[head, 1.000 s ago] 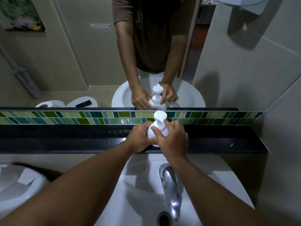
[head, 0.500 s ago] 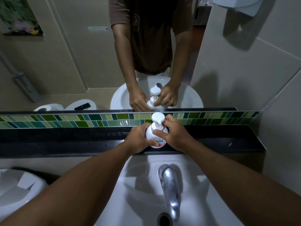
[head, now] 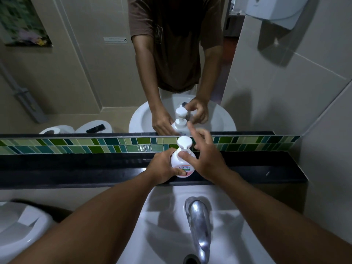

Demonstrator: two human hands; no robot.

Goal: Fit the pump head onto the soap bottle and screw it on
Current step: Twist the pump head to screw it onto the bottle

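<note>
Gripping soap bottle (head: 182, 166) on black ledge (head: 76, 168), left hand (head: 162, 166) fingers wrapped; right hand (head: 207, 159) fingers spread beside pump head (head: 184, 142).

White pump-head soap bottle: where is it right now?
Head view, centre: the white pump-head soap bottle stands on the black ledge behind the white basin, gripped by the left hand.

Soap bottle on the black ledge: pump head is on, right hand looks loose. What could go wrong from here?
1. The white plastic soap bottle stands near the front edge of the black stone ledge, above the white basin; a hard twist might tip it in.
2. The right hand has open fingers, so the round white pump head may not be fully tight.
3. Only the left hand steadies it.
</note>
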